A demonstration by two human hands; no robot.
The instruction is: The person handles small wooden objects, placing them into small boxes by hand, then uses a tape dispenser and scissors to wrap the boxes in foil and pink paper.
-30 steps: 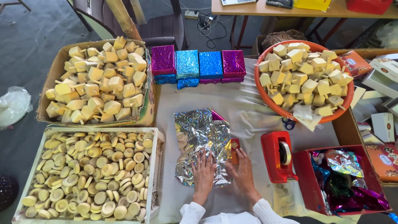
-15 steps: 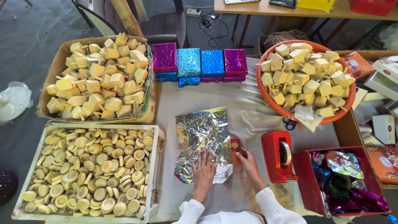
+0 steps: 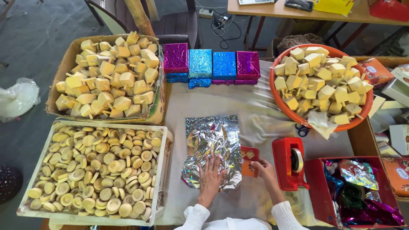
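A crinkled silver foil sheet (image 3: 211,145) lies flat on the white cloth (image 3: 255,106) in front of me. My left hand (image 3: 211,176) presses on its near edge with fingers spread. Just right of the foil, my right hand (image 3: 265,169) grips a small red and orange box (image 3: 249,160), which stands at the sheet's right edge.
A red tape dispenser (image 3: 289,162) stands to the right, beside a red bin of coloured foils (image 3: 358,191). Several foil-wrapped boxes (image 3: 213,66) line the far side. An orange bowl (image 3: 272,89) and a cardboard box (image 3: 64,68) hold yellow wooden pieces; a white tray (image 3: 164,170) holds round ones.
The foil has been smoothed flat. My right hand left the sheet, moved right and took hold of the small red box; my left hand stays pressing on the foil.
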